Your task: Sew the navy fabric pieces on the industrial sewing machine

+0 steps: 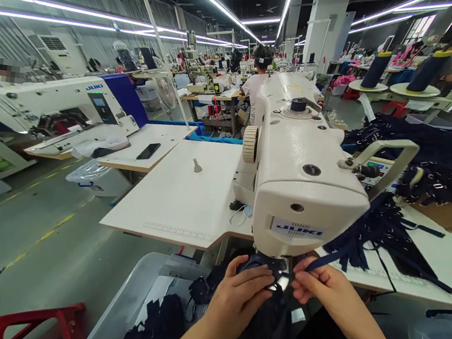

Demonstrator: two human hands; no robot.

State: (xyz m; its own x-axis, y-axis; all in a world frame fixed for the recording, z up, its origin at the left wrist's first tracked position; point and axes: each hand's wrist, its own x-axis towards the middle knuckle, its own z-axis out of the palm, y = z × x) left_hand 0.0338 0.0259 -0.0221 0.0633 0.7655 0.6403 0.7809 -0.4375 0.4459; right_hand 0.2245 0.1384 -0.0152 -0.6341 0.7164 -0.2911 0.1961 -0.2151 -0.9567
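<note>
My left hand (240, 295) is at the front of a white sewing machine (303, 203), its fingers over a dark navy fabric piece (257, 261) and its thumb on the far side of it. A shiny metal part (281, 275) shows beside those fingertips, under the machine head. To the right, my right hand (321, 287) pinches a narrow navy strap (331, 258) between thumb and fingers. This strap runs back toward a bundle of navy straps (361, 242) on the table. More dark fabric hangs below my hands; the needle area is partly hidden.
A clear plastic bin (118, 306) holding dark pieces stands below left. On the white table (172, 195) lies a small grey metal piece (197, 165). A phone (148, 151) rests farther left. Navy straps with rings are heaped (443, 149) at right. A red stool (36, 322) is lower left.
</note>
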